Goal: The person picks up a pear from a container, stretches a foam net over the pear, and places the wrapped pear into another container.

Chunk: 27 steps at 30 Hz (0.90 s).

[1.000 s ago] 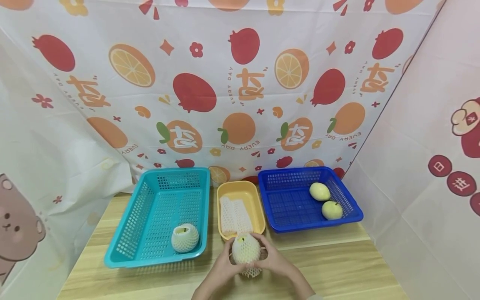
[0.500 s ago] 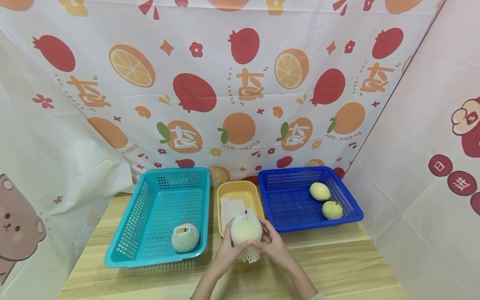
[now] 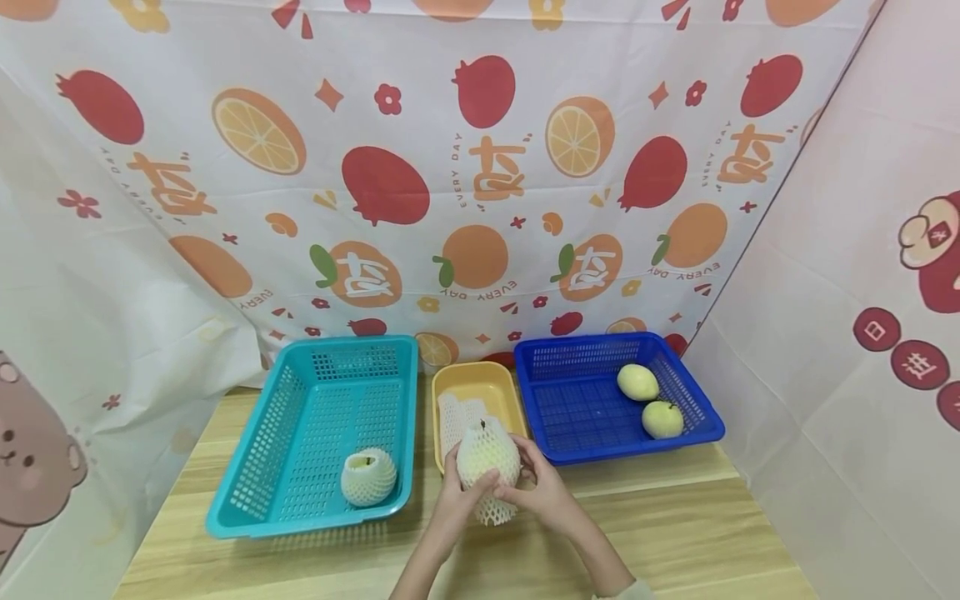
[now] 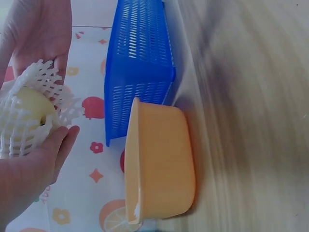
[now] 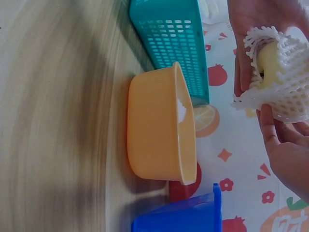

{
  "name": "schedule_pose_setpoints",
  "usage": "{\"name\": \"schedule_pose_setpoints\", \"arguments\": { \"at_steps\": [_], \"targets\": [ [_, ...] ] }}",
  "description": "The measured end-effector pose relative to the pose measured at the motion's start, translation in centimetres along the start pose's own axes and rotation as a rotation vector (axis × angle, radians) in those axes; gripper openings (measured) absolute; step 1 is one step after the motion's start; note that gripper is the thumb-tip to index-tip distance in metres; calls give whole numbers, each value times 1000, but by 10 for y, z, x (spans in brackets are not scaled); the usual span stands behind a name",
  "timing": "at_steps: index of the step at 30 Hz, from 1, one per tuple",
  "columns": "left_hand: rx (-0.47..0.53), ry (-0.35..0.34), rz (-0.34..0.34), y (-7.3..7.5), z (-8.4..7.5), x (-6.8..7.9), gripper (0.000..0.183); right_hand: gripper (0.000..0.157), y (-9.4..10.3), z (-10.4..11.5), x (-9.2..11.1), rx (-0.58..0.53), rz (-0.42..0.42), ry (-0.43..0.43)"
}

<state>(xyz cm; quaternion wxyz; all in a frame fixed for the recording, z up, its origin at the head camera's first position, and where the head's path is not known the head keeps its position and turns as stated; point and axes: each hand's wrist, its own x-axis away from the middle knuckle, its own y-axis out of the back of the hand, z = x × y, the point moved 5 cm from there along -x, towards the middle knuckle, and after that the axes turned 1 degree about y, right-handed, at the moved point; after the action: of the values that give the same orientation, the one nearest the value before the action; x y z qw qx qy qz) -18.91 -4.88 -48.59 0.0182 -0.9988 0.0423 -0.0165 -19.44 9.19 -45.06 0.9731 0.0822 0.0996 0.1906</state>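
A pale yellow-green pear [image 3: 487, 457] sits in a white foam net sleeve [image 3: 497, 510], stem up, held above the table's front. My left hand [image 3: 456, 498] grips it from the left, and my right hand [image 3: 547, 498] grips it from the right. Both thumbs lie on the near side of the net. The left wrist view shows the pear [image 4: 35, 105] through the net's open end, and so does the right wrist view, where the net [image 5: 294, 82] spreads loosely around the fruit. The fingers behind the pear are partly hidden.
Behind the hands stands a yellow tray [image 3: 512, 400] with flat foam nets [image 3: 453, 417] in it. On the left, a teal basket [image 3: 315, 433] holds one netted pear [image 3: 368, 477]. To the right, a blue basket [image 3: 570, 408] holds two bare pears [image 3: 663, 420].
Both hands have raised the netted pear slightly from its lower, nearer position, and its stem end now shows above the net. Over the last half second it has barely moved.
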Motion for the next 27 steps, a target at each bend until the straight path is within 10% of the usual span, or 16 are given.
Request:
{"name": "schedule_pose_setpoints", "arguments": {
  "at_steps": [11,21,27],
  "targets": [
    [3,70,-38,0,12,1,80,72,-3,-10,1,-4,-50,-45],
    [-53,107,87,-2,16,4,79,56,-4,-19,4,-112,-98,-72],
    [95,142,177,-2,19,4,73,48,-4,-43,0,-116,-85,-128]
  ]
}}
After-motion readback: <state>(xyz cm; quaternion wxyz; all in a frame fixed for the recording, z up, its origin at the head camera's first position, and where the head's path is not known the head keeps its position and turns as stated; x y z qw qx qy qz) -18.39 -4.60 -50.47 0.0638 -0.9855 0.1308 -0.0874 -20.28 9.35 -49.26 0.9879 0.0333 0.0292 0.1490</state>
